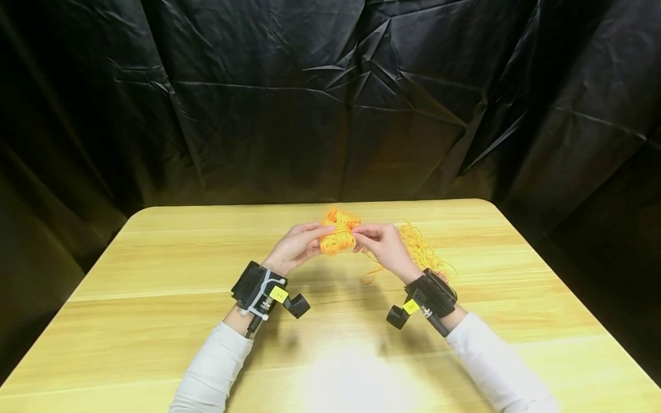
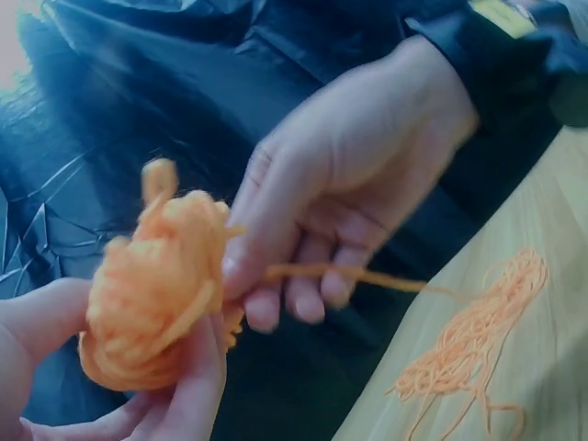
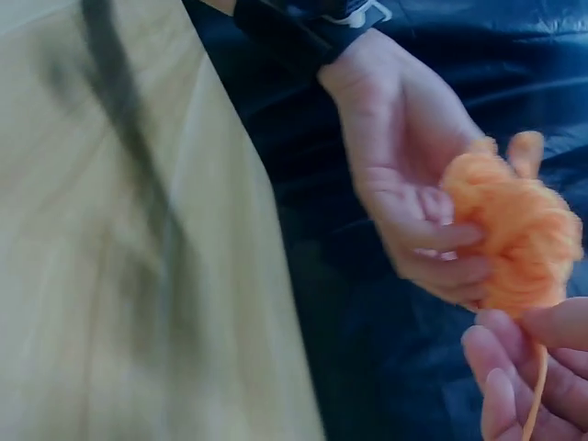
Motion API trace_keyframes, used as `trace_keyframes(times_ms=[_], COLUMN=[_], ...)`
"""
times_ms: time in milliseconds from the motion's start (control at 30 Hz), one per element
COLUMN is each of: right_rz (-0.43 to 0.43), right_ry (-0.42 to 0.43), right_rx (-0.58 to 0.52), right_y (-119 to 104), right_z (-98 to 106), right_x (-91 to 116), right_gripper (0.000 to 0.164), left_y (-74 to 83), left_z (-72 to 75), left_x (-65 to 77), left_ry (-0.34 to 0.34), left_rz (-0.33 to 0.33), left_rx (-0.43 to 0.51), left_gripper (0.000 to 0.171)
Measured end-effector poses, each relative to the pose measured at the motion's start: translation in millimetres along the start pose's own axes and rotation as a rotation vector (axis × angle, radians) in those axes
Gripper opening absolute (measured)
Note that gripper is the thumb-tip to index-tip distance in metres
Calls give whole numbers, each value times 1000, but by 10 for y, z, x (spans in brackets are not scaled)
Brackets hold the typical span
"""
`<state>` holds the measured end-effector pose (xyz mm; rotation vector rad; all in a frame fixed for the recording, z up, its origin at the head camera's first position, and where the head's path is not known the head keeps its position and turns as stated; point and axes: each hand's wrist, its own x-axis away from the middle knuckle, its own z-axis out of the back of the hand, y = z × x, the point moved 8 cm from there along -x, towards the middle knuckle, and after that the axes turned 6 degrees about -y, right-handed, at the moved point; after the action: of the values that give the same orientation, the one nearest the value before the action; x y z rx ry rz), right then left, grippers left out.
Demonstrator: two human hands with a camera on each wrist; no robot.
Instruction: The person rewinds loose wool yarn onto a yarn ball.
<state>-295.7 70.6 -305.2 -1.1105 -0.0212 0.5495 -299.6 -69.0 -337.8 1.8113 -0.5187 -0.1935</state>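
A small bundle of orange yarn point(image 1: 338, 232) is held up over the far part of the table, wound tighter round its middle. My left hand point(image 1: 296, 248) grips its left side, thumb in front and fingers behind. At its right side my right hand point(image 1: 384, 245) pinches the yarn strand point(image 2: 349, 272) between thumb and fingertips, right against the bundle. In the left wrist view that strand runs from the right hand down toward a loose heap of yarn point(image 2: 478, 331) on the table. A short loop point(image 2: 159, 179) sticks up from the bundle's top.
The loose yarn heap point(image 1: 420, 246) lies on the wooden table point(image 1: 155, 321) just beyond the right wrist, one curl trailing left of it. A black sheet point(image 1: 258, 115) hangs behind the table's far edge. Both wrists wear black straps with cameras.
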Motion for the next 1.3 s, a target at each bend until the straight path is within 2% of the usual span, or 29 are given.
trace_keyframes(times_ms=[100, 267, 433, 667, 767, 933, 1033, 1167, 1300], right_rz=[-14, -75, -82, 74, 118, 180, 181, 136, 113], right_ry=[32, 63, 67, 14, -41, -137, -190, -234, -228], right_rx=[-24, -80, -39, 244, 326, 383, 403, 392, 355], right_y=[78, 180, 149, -85, -195, -344, -406, -491, -603], right_z=[-55, -179, -275, -407, -467, -551, -566, -474, -285], right_x=[6, 25, 54, 89, 106, 127, 133, 86, -6], right_gripper=[17, 16, 17, 21, 23, 20, 18, 16, 13], left_y=[-8, -4, 5, -19, -8, 27, 30, 12, -14], left_z=[-47, -84, -28, 60, 70, 63, 76, 100, 100], left_x=[-4, -23, -28, -26, -29, -28, -23, -20, -21], left_ry=[-66, -95, 3, 154, 178, 206, 228, 234, 214], left_rz=[4, -10, -43, -57, -80, -116, -125, -114, -88], left_rx=[33, 94, 115, 11, 19, 16, -7, -39, -74], left_gripper=[38, 42, 37, 32, 33, 30, 27, 25, 25])
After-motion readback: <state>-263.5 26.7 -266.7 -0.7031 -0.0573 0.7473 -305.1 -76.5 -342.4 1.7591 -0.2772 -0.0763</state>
